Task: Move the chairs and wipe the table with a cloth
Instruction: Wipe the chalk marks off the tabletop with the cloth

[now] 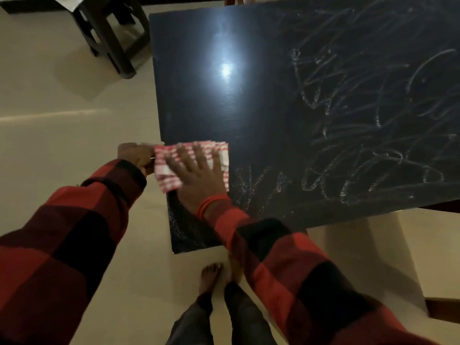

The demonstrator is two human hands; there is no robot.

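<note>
Cloth [191, 165] flat, long axis across table [261, 108] edge

Dark glossy rectangular table [261, 120]: right side and far right corner cut off by frame edges; legs hidden beneath top. Red-and-white checked cloth [164, 175]: motion-blurred, middle covered by flat right hand [196, 175]. Left hand [135, 155] at table edge: fingers hidden behind cloth and edge, hold unclear. Dark wooden stool [109, 38]: top cut off by upper edge. Brown wooden piece [443, 307] at lower right: mostly out of frame, identity unclear. Second bare foot hidden behind right sleeve.
</note>
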